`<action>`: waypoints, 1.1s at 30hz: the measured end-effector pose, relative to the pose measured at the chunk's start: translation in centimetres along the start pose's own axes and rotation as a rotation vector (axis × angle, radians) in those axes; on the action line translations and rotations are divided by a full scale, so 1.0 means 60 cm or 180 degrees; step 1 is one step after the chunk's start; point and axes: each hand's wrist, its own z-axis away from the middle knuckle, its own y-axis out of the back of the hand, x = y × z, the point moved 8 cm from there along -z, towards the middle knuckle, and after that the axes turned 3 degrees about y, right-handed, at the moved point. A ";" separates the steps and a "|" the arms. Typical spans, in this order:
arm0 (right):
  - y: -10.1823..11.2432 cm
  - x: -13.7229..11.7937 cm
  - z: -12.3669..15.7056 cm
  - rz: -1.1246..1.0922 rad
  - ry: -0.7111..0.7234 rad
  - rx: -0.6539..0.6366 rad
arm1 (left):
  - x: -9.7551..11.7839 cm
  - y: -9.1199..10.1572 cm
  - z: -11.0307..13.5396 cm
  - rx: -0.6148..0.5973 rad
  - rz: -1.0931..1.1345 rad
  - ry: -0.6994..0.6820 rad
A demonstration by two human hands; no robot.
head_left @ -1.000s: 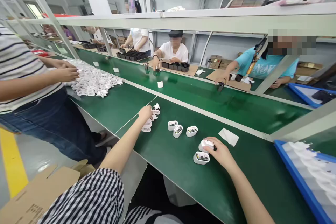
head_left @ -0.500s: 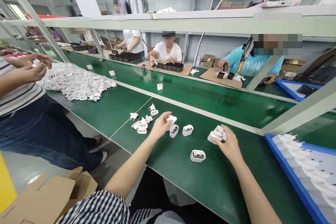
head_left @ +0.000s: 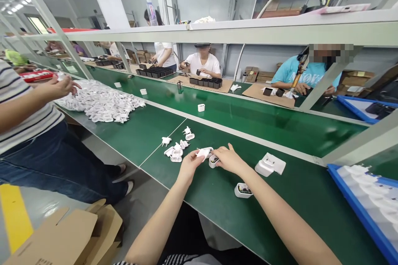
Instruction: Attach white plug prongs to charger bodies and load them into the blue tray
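Observation:
My left hand [head_left: 189, 166] is closed on a white plug cover [head_left: 203, 153], held just above the green table. Beside it, my right hand [head_left: 229, 158] reaches across with its fingertips pinching the rim of an open white charger housing [head_left: 213, 162], whose circuit parts show inside. Another open charger housing [head_left: 242, 190] stands by my right forearm, partly covered by it. To the right lie white closed chargers [head_left: 266, 166], touching one another. Several loose plug covers [head_left: 176, 152] are scattered left of my left hand.
A blue tray [head_left: 351, 203] of white chargers sits at the right. A heap of white plug parts [head_left: 108, 101] lies at the left, near a standing co-worker [head_left: 34, 95]. Across the green belt [head_left: 248, 118], co-workers handle black boxes. An overhead shelf [head_left: 217, 31] spans the table.
My right hand has let go of a charger at the right and moved left to the open housing near my left hand. The left hand still holds the plug cover. The view has shifted slightly.

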 end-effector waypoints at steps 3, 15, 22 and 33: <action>0.001 -0.003 0.012 0.0104 -0.0008 0.0103 | 0.003 -0.007 0.008 0.0007 -0.0845 -0.0462; 0.009 0.005 0.033 -0.0487 -0.0246 0.0341 | 0.007 -0.064 0.019 -0.0486 -0.2610 -0.1257; 0.009 0.006 0.027 -0.0469 -0.0321 0.0305 | 0.004 -0.065 0.008 -0.0948 -0.2918 -0.1035; 0.015 -0.004 0.014 0.0083 -0.0432 -0.0219 | 0.027 -0.083 0.011 -0.0959 -0.4156 -0.0892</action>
